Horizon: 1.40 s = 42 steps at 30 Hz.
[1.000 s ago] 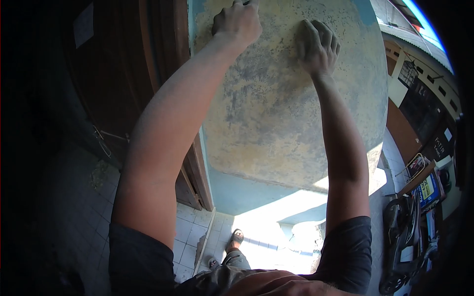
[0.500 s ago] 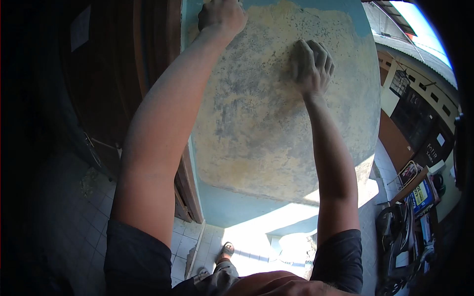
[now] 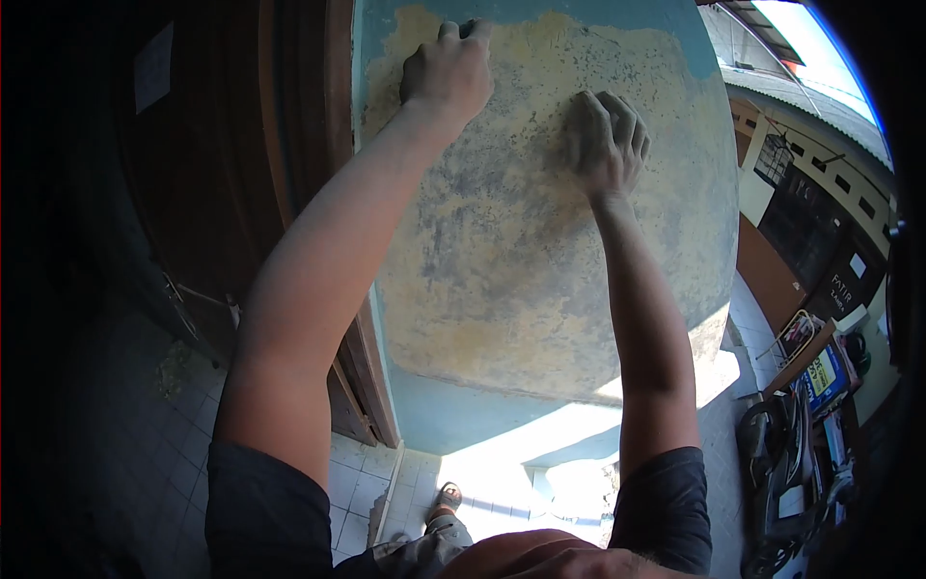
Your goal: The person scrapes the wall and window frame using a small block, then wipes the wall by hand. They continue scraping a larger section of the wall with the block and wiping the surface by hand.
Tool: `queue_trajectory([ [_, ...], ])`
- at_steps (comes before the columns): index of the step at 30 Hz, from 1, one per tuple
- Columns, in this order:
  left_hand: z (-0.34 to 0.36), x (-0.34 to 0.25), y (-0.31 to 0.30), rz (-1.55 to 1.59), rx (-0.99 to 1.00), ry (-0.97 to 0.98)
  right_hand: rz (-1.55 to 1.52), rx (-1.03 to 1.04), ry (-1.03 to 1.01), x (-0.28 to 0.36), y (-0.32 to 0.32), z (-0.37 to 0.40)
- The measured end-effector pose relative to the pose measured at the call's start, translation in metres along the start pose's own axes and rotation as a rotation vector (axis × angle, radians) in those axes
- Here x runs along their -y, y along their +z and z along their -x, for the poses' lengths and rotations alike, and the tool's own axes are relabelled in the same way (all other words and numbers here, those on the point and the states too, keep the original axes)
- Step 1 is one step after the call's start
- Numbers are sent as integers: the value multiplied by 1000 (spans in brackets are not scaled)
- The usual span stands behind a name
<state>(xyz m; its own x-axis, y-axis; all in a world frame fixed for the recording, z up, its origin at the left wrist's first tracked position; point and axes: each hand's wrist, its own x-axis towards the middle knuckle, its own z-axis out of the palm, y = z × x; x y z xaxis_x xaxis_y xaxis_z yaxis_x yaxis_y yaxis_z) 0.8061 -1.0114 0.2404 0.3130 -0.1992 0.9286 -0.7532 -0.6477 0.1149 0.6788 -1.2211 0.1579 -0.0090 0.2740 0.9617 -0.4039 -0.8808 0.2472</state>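
My left hand (image 3: 449,75) is closed against the upper left of a worn wall patch (image 3: 482,241), its fingers curled over and dusty. Whatever it may hold is hidden beneath it. Lower and to the right, my right hand (image 3: 610,150) presses on the same patch with bent, grey-dusted fingers held close together. Its palm side faces the wall, so I cannot see if anything is under it. The patch is bare, mottled yellow and grey, bordered by blue paint (image 3: 463,410).
A dark wooden door (image 3: 207,183) and its frame (image 3: 338,87) stand just left of the wall. Tiled floor (image 3: 362,482) lies below, beside my sandalled foot (image 3: 449,496). At right are a parked motorbike (image 3: 781,473), a blue-and-yellow sign (image 3: 823,376) and a hanging cage (image 3: 775,157).
My left hand has slid down the patch, bringing its fingertips fully into view. My right hand keeps nearly the same spot on the wall. The view has shifted slightly.
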Motion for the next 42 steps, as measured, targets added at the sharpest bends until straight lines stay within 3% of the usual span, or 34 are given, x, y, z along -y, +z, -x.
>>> queue_trajectory([
  [3, -11, 6, -28, 57, 55, 108, 11, -5, -10, 0, 0, -5],
  [5, -29, 1, -62, 209, 159, -141, 2, 5, -11, 0, -3, -4],
  [6, -36, 2, -51, 220, 126, -128, 17, -27, -23, -4, -2, -12],
  [8, -32, 12, -3, 114, -151, -62, -60, -11, 9, 2, -5, -5],
  [12, 6, 15, -2, 119, -38, -18, -55, -16, 3, 1, -2, -4],
  [14, 31, 19, 4, 527, 243, -30, -69, -33, 24, 9, -2, -3],
  [16, 77, 7, -33, 1257, 461, -443, -76, -47, 52, 23, -12, -1],
  [18, 114, 16, -25, 1493, 500, -503, -365, 187, 252, 52, -34, 2],
  [20, 153, 17, -30, 1643, 523, -601, -886, 330, 616, 97, -69, 8],
  [24, 206, 20, -30, 1790, 447, -759, -1290, 532, 892, 170, -123, 46],
  [26, 219, 17, -48, 1970, 226, -988, -1373, 639, 943, 202, -141, 66],
  [27, 226, 20, -48, 2184, 260, -1162, -1292, 599, 820, 215, -147, 72],
  [28, 235, 32, -51, 2362, 383, -1060, -1290, 632, 848, 227, -156, 76],
  [30, 245, 32, -56, 2416, 165, -1153, -1168, 443, 791, 246, -178, 79],
  [31, 246, 28, -72, 2303, 110, -1048, -1176, 390, 808, 251, -187, 81],
  [33, 254, 28, -87, 2319, 54, -1075, -1219, 428, 864, 256, -205, 90],
  [35, 262, 30, -98, 2286, 35, -1106, -1299, 449, 960, 260, -217, 95],
  [37, 271, 34, -102, 2172, 56, -948, -1420, 468, 1069, 268, -229, 88],
  [42, 286, 45, -116, 2009, 83, -865, -1665, 583, 1308, 265, -236, 87],
])
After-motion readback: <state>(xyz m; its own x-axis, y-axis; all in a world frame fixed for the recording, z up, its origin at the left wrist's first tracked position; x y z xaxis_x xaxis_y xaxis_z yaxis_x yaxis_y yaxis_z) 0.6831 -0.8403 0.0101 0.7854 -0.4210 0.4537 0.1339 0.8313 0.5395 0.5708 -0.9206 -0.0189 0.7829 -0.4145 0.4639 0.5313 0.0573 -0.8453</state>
